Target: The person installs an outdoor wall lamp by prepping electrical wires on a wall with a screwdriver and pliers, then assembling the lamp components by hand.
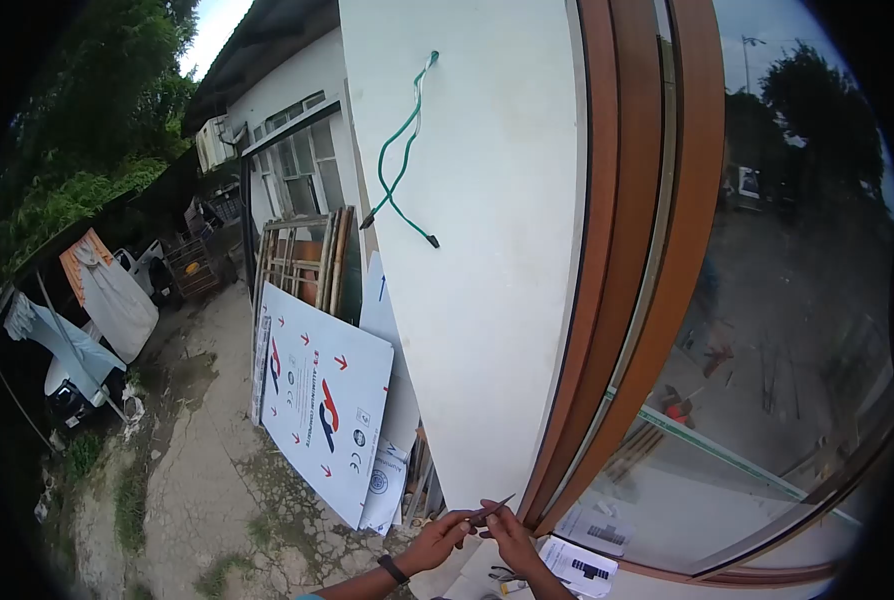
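- Left hand point(435, 541), a black band on its wrist, pinches the near end of a thin, dark, pointed blade-like tool point(494, 507).
- Right hand point(512, 537) touches the left, its fingers closed on the same tool.
- The tool's tip points up and right, just short of the curved brown wooden window frame point(607, 300).
- White printed sheet panels point(322, 400) lean well left of both hands.

A green cable point(404, 150) is hung on the white wall point(487, 250). Printed white panels point(325, 400) are leaned against it, wooden frames point(302, 255) behind. Cloth-draped objects point(107, 290) are seen left; an air-conditioner unit point(213, 143) is mounted above
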`<state>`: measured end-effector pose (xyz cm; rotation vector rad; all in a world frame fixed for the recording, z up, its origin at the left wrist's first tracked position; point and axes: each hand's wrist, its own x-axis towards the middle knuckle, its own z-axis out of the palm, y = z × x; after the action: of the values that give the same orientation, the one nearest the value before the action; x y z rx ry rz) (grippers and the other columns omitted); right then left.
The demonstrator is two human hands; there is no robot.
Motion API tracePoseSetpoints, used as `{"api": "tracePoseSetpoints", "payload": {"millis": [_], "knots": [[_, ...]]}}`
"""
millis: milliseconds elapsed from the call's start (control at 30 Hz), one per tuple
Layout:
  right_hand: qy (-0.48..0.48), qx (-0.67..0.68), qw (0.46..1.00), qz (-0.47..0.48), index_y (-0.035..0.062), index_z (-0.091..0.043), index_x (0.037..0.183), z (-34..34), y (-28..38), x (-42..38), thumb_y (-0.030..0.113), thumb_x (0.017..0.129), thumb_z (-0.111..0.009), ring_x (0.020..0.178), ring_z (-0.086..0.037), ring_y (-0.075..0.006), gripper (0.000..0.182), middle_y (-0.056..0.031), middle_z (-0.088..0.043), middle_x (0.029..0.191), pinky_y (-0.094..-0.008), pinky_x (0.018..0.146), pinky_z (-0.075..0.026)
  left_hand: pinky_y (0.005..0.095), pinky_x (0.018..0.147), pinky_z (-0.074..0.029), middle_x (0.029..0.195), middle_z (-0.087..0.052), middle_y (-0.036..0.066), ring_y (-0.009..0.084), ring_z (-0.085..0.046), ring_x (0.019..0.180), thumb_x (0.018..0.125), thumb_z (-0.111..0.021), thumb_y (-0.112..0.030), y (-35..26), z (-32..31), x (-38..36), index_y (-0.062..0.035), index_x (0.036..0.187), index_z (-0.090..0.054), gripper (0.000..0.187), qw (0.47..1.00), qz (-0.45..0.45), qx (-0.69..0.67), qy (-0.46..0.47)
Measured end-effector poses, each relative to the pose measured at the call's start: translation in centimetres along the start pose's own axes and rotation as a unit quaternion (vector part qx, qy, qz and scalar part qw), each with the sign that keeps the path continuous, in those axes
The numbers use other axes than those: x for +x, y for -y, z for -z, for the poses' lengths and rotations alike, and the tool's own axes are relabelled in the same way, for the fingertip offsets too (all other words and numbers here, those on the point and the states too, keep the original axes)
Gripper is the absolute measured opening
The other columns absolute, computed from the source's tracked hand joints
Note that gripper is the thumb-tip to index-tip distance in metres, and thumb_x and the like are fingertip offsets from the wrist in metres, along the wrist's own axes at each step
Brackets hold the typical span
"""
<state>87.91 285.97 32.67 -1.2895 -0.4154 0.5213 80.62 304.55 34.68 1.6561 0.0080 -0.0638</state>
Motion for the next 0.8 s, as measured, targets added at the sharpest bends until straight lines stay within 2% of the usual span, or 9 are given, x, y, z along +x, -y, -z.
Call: {"api": "tracePoseSetpoints", "payload": {"millis": [100,200,233,267,400,500,533,633,800], "knots": [[0.092,-0.045,0.981,0.165,0.0007,-0.046,0.145,-3.6,15.0,6.2,0.032,0.112,-0.046,0.115,-0.06,-0.0165,0.046,-0.0106,-0.061,0.129,-0.0341,0.094,-0.052,0.0315,0.07,-0.051,0.097,-0.065,0.009,0.0163,-0.061,0.076,0.105,-0.061,-0.025,-14.9,3.7,1.8,-0.0014,0.125,-0.049,0.033,0.979,-0.168,0.105,-0.056],[0.09,-0.171,0.947,0.257,0.0014,-0.052,0.142,-7.9,28.5,9.7,0.036,0.111,-0.048,0.107,-0.06,-0.0137,0.046,-0.0079,-0.063,0.122,-0.0312,0.088,-0.052,0.0381,0.065,-0.047,0.089,-0.06,0.015,0.0282,-0.06,0.072,0.102,-0.067,-0.025,-27.6,7.9,2.8,0.0004,0.106,-0.057,0.028,0.901,-0.3,0.296,-0.104],[0.088,-0.204,0.933,0.284,0.0018,-0.054,0.14,-9.3,32.0,10.4,0.038,0.111,-0.049,0.104,-0.06,-0.013,0.047,-0.0071,-0.064,0.12,-0.0303,0.085,-0.052,0.0382,0.067,-0.047,0.086,-0.058,0.014,0.0302,-0.059,0.073,0.102,-0.066,-0.024,-30.9,8.8,2.9,0.0015,0.106,-0.058,0.027,0.889,-0.338,0.281,-0.126],[0.086,-0.223,0.925,0.295,0.0019,-0.055,0.139,-10.7,35.0,10.7,0.038,0.111,-0.049,0.101,-0.06,-0.013,0.047,-0.0068,-0.064,0.117,-0.0299,0.083,-0.053,0.0344,0.072,-0.047,0.087,-0.058,0.011,0.0244,-0.058,0.076,0.103,-0.064,-0.019,-33.7,9.9,3.0,0.0001,0.106,-0.06,0.02,0.876,-0.361,0.289,-0.136],[0.013,-0.282,0.882,0.376,0.0001,-0.056,0.138,-14.0,43.7,12.7,0.037,0.108,-0.055,0.094,-0.062,-0.0156,0.048,-0.0091,-0.064,0.113,-0.0312,0.076,-0.054,0.0392,0.08,-0.049,0.101,-0.059,0.016,0.0337,-0.061,0.089,0.103,-0.061,-0.013,-42.9,14.1,4.0,0.0023,0.113,-0.059,0.019,0.765,-0.485,0.369,-0.209],[-0.116,-0.299,0.844,0.43,-0.0053,-0.052,0.139,-14.4,47.6,14.4,0.037,0.102,-0.064,0.096,-0.064,-0.0193,0.058,-0.015,-0.064,0.119,-0.0346,0.077,-0.054,0.042,0.075,-0.048,0.096,-0.058,0.017,0.0344,-0.06,0.083,0.103,-0.061,-0.016,-48.3,17.8,4.3,0.0026,0.107,-0.062,0.02,0.702,-0.471,0.455,-0.279],[-0.14,-0.337,0.829,0.424,-0.0045,-0.044,0.148,-13.8,48.5,15.8,0.046,0.1,-0.064,0.105,-0.062,-0.0201,0.072,-0.0183,-0.061,0.128,-0.0323,0.074,-0.056,0.0434,0.075,-0.047,0.094,-0.058,0.018,0.0356,-0.059,0.081,0.103,-0.061,-0.019,-49.8,18.5,4.4,0.0026,0.106,-0.062,0.022,0.702,-0.444,0.475,-0.29],[-0.126,-0.286,0.862,0.398,-0.0065,-0.038,0.152,-14.6,50.0,18.7,0.043,0.101,-0.062,0.109,-0.063,-0.0235,0.074,-0.0222,-0.059,0.132,-0.0346,0.076,-0.057,0.0466,0.075,-0.046,0.091,-0.058,0.019,0.0384,-0.058,0.079,0.104,-0.059,-0.024,-53.3,19.8,4.6,0.0023,0.104,-0.063,0.026,0.697,-0.415,0.513,-0.28],[-0.181,-0.327,0.797,0.474,-0.0122,-0.031,0.152,-17.7,50.3,21.3,0.011,0.096,-0.063,0.078,-0.074,-0.027,0.069,-0.0165,-0.073,0.105,-0.0375,0.075,-0.058,0.0487,0.078,-0.05,0.092,-0.062,0.02,0.0407,-0.062,0.086,0.103,-0.058,-0.028,-55.5,19.3,5.4,0.0012,0.098,-0.067,0.031,0.675,-0.387,0.574,-0.253]]}}
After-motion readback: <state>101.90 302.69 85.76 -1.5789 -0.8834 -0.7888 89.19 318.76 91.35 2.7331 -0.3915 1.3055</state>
